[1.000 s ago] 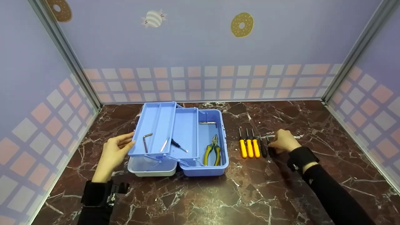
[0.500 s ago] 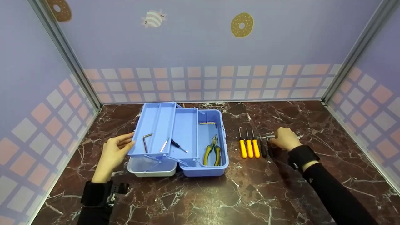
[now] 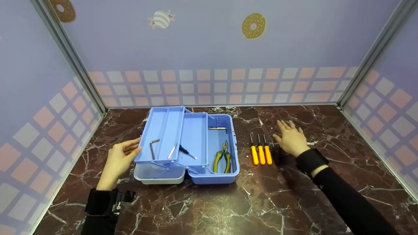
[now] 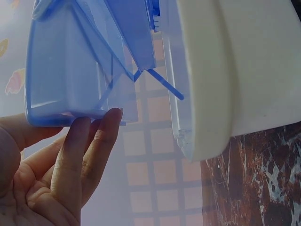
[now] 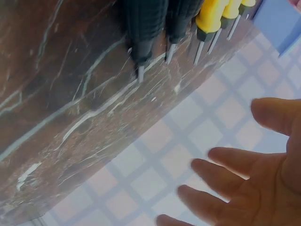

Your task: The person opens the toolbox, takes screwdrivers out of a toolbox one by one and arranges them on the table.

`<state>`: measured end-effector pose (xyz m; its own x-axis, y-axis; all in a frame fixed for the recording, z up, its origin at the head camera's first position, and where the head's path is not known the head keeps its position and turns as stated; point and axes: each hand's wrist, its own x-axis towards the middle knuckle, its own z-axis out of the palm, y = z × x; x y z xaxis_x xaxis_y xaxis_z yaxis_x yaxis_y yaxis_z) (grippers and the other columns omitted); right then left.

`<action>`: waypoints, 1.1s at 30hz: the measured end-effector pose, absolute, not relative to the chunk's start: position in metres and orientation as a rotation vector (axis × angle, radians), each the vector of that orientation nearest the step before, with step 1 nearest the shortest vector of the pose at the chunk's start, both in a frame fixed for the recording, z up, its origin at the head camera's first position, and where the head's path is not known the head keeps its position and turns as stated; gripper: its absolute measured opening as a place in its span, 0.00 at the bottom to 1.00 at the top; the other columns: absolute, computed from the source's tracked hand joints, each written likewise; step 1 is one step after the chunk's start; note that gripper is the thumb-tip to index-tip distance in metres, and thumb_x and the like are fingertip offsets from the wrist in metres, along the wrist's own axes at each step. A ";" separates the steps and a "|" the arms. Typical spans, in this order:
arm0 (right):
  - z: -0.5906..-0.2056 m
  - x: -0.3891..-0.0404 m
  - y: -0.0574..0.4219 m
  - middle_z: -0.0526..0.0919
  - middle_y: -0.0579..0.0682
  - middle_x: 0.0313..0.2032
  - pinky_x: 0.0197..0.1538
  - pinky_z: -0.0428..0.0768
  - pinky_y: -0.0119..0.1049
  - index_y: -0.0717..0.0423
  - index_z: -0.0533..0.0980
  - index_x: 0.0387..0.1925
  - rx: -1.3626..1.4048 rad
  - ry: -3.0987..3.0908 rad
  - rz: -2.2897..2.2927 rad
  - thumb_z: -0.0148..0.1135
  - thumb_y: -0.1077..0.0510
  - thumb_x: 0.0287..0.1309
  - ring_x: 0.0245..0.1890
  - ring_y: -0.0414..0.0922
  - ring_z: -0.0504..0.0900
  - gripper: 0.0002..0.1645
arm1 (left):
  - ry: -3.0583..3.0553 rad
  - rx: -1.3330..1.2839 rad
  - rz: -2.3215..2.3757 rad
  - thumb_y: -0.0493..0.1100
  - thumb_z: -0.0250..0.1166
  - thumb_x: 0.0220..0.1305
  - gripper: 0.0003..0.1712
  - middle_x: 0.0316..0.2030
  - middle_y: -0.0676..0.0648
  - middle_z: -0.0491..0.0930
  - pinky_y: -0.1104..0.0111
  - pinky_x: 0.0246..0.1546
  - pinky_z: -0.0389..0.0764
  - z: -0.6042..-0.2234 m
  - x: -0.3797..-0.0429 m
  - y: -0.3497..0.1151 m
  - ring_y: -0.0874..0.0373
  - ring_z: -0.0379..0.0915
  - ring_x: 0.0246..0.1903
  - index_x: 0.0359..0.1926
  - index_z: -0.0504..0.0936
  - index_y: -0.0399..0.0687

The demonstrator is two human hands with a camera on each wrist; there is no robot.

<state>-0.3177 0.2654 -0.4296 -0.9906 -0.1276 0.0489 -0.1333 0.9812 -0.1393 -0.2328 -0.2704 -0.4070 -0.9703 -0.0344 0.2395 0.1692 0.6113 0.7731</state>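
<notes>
My left hand point(image 3: 120, 158) pinches the outer edge of the raised upper tray point(image 3: 155, 130) of a blue toolbox point(image 3: 212, 179), thumb on one side and fingers on the other in the left wrist view. My right hand point(image 3: 292, 140) hovers with spread fingers over the far right of the table, holding nothing. Beside and below it lie two black-handled screwdrivers point(image 5: 145, 28), mostly covered by the hand in the head view. Left of these, several yellow-handled screwdrivers point(image 3: 261, 156) lie in a row, shafts pointing away.
Inside the toolbox are green-and-yellow pliers point(image 3: 217, 160) and a hex key point(image 3: 217, 128). Another hex key point(image 3: 152, 150) and a slim black-and-silver tool point(image 3: 187, 152) lie in the trays. The pale lid point(image 3: 158, 181) rests beneath the upper tray. Patterned walls point(image 3: 209, 42) enclose the table.
My right hand has let go of the rightmost black screwdriver, opened its fingers and risen slightly away from it. The left hand keeps its pinch on the tray.
</notes>
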 end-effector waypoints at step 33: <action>-0.407 -0.308 0.151 0.60 0.55 0.74 0.75 0.52 0.64 0.53 0.54 0.76 0.803 -2.848 0.344 0.47 0.45 0.74 0.76 0.61 0.52 0.36 | -2.604 -0.098 -1.303 0.35 0.61 0.69 0.21 0.51 0.30 0.82 0.91 0.42 0.74 -0.409 -0.234 -0.271 0.39 0.81 0.52 0.60 0.77 0.33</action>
